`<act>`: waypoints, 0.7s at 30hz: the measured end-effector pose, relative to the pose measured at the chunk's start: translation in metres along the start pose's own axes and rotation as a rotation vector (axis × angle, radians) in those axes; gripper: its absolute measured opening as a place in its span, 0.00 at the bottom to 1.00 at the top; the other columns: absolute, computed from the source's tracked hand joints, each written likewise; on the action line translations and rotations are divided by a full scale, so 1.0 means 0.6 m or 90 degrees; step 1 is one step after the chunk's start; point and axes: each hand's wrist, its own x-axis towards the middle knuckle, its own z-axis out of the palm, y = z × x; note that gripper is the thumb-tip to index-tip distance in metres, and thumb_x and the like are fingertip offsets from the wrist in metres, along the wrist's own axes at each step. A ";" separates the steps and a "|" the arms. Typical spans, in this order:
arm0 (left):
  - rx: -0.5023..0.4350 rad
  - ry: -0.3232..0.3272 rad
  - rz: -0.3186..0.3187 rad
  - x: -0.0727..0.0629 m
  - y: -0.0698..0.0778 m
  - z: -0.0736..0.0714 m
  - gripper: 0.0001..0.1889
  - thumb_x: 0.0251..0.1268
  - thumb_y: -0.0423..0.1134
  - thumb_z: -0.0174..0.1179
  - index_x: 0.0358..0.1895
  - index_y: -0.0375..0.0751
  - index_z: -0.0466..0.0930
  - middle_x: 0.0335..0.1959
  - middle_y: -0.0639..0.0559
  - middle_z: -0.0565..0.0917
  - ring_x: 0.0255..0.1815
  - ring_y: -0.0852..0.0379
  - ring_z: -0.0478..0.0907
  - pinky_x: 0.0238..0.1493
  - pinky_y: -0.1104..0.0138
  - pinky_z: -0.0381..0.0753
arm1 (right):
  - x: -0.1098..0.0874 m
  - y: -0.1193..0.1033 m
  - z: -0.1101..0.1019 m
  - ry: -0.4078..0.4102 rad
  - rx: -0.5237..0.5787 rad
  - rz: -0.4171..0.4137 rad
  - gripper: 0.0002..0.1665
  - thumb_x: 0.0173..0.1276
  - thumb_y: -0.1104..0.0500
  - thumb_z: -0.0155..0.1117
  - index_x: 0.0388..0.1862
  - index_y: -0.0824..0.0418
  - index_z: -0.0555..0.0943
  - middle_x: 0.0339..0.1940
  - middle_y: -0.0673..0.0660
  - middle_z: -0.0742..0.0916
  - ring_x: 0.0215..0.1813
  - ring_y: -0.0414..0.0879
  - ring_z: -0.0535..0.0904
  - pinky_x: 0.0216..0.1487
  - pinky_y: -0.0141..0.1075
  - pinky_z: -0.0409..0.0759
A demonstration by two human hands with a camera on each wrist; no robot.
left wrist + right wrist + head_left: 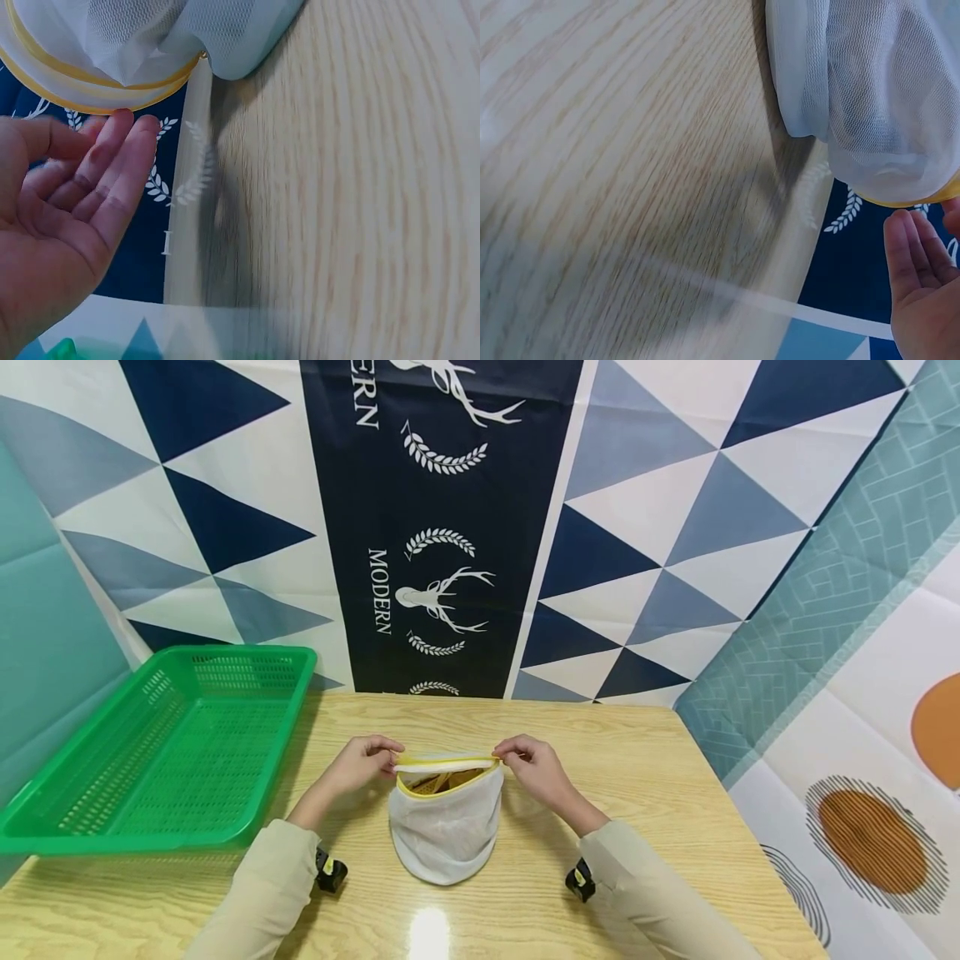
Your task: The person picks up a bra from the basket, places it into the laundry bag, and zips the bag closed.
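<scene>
While two hands pinch it, the bag (446, 831) gapes

From the head view, the left hand (365, 764) and right hand (534, 768) are well apart, each pinching one end of the rim (446, 767), bag between them. Something yellow-brown shows inside, can't say what. My read: the step in hand is holding the mouth apart, and the next move calls for a steady pinch at both ends so the soft mesh doesn't fold in.

Surface is a pale wood table (637, 768) with a bright glare spot on the near side. Can't tell if the bag's base rests on it. A green basket (232, 743) sits at the left, and the wall (442, 597) behind is all blue triangles plus a dark band with white deer and "MODERN" turned sideways. Over on the right it goes teal brick, then brown circles.

Left wrist view: palm toward the camera, fingertips right by the yellow edging, though the pinch itself is hard to make out from there. There's a tiny gold bit (203, 55) on the edging, maybe a zip pull.

Right wrist view: fingertips just by the edging, hand cut off by the frame. White mesh fills the upper right, wood grain most of the left.
</scene>
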 end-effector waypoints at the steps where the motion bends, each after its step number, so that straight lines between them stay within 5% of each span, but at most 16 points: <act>1: -0.018 0.001 -0.019 0.001 0.000 0.000 0.15 0.68 0.28 0.44 0.49 0.19 0.74 0.31 0.42 0.82 0.28 0.60 0.80 0.37 0.61 0.84 | 0.001 0.000 0.000 -0.001 0.006 0.002 0.12 0.69 0.64 0.52 0.36 0.62 0.84 0.42 0.59 0.86 0.44 0.49 0.80 0.44 0.33 0.77; 4: -0.038 0.006 -0.074 0.004 0.001 0.001 0.20 0.72 0.39 0.45 0.48 0.19 0.74 0.25 0.48 0.81 0.24 0.61 0.79 0.32 0.64 0.83 | 0.003 -0.002 0.001 0.000 0.021 0.011 0.14 0.71 0.60 0.50 0.35 0.63 0.83 0.39 0.60 0.86 0.42 0.50 0.81 0.45 0.38 0.79; 9: 0.020 -0.017 -0.129 0.006 0.004 0.001 0.27 0.69 0.55 0.48 0.32 0.28 0.79 0.16 0.52 0.78 0.18 0.62 0.75 0.24 0.69 0.78 | 0.009 -0.004 0.005 0.013 0.039 0.023 0.22 0.73 0.51 0.49 0.31 0.65 0.82 0.35 0.60 0.86 0.39 0.48 0.81 0.46 0.45 0.80; 15: 0.060 -0.062 -0.149 0.007 0.008 0.001 0.23 0.66 0.51 0.54 0.18 0.37 0.76 0.10 0.54 0.75 0.15 0.62 0.70 0.21 0.72 0.72 | 0.019 -0.003 0.010 0.026 0.072 0.053 0.26 0.73 0.47 0.48 0.27 0.65 0.81 0.32 0.60 0.85 0.35 0.45 0.79 0.43 0.47 0.81; 21: 0.038 -0.060 -0.164 0.008 0.010 0.005 0.17 0.64 0.45 0.57 0.27 0.33 0.80 0.12 0.55 0.76 0.16 0.64 0.72 0.21 0.74 0.73 | 0.032 0.004 0.014 0.046 0.074 0.108 0.25 0.72 0.48 0.51 0.31 0.69 0.80 0.28 0.58 0.84 0.31 0.49 0.78 0.36 0.46 0.80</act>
